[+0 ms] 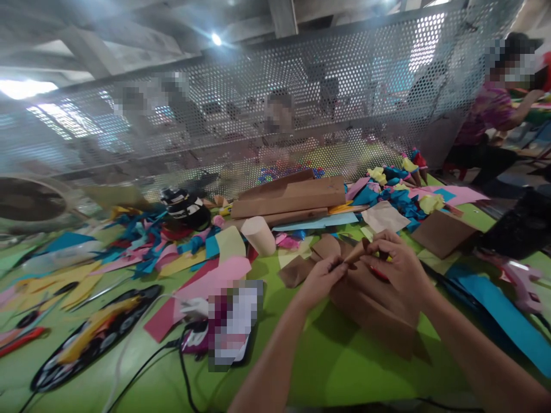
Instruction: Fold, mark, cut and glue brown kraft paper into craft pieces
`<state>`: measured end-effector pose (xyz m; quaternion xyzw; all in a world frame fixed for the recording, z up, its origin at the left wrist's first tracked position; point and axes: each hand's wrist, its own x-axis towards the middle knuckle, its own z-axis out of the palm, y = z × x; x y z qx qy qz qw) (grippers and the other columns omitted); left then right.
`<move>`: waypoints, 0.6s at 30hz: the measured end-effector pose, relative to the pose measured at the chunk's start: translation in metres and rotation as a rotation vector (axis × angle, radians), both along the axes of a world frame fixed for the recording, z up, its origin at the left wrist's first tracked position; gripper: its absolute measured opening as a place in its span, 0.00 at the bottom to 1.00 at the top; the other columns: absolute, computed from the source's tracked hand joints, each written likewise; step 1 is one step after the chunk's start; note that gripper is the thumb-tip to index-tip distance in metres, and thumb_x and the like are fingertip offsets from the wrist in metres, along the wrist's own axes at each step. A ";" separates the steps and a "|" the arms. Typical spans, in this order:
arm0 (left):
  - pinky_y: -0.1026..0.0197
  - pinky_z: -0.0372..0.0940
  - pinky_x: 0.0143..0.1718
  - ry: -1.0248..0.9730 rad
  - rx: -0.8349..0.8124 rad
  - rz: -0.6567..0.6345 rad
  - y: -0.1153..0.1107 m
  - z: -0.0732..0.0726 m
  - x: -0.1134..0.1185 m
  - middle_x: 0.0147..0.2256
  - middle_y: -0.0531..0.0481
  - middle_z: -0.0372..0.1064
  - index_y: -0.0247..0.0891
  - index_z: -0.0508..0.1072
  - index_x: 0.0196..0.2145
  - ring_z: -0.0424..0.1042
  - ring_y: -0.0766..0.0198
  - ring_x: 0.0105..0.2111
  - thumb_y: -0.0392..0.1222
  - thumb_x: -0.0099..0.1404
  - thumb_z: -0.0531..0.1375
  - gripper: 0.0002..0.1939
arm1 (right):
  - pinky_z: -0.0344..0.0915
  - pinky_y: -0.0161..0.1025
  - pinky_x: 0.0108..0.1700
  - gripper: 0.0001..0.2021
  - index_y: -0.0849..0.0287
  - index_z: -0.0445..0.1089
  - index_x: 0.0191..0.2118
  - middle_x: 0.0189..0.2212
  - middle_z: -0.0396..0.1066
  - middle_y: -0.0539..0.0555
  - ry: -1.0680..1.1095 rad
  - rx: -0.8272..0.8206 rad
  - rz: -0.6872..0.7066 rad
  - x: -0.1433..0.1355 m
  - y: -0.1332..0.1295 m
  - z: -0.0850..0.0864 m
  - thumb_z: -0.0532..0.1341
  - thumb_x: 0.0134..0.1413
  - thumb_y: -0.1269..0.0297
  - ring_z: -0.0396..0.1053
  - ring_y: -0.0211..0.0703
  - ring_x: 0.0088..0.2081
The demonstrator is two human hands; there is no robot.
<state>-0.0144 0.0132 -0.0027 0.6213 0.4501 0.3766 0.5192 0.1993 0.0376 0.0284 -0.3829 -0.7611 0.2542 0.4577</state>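
Above the green table's right half, my left hand (321, 281) pinches the near end of a small folded or rolled piece of brown paper (356, 252). The fingers of my right hand (398, 264) are curled closed at its other end. Something red and yellow shows by my right fingers; I cannot make out what it is. Larger brown paper sheets (372, 312) lie beneath both hands, creased and partly hidden by them. A small brown paper piece (295, 272) rests left of my left hand.
A phone (236, 324) lies left of my forearm beside cables. A paper roll (258, 235) and stacked brown paper (293, 198) stand behind. To the right is a pink glue gun (523, 281); scissors (32, 315) lie far left. A perforated screen (241, 103) borders the table; a person sits right.
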 end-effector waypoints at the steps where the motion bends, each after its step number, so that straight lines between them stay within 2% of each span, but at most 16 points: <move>1: 0.63 0.53 0.32 -0.022 -0.013 -0.001 0.000 0.000 -0.001 0.28 0.53 0.63 0.33 0.74 0.38 0.60 0.66 0.29 0.53 0.70 0.58 0.18 | 0.65 0.44 0.42 0.06 0.56 0.73 0.31 0.35 0.68 0.54 0.006 -0.004 -0.009 0.000 0.001 -0.001 0.64 0.60 0.65 0.68 0.49 0.40; 10: 0.64 0.55 0.31 -0.081 -0.070 0.021 0.000 0.003 -0.001 0.28 0.52 0.65 0.35 0.71 0.32 0.62 0.67 0.28 0.57 0.69 0.59 0.20 | 0.63 0.44 0.45 0.05 0.56 0.73 0.32 0.36 0.68 0.54 0.011 -0.049 -0.010 0.002 0.004 -0.003 0.63 0.61 0.67 0.67 0.49 0.41; 18: 0.64 0.54 0.29 -0.190 -0.118 0.075 0.005 -0.007 -0.006 0.28 0.52 0.68 0.36 0.71 0.35 0.62 0.68 0.26 0.60 0.67 0.61 0.22 | 0.60 0.41 0.39 0.11 0.55 0.65 0.27 0.31 0.62 0.50 0.116 -0.074 -0.096 0.005 0.008 -0.001 0.65 0.58 0.62 0.63 0.45 0.35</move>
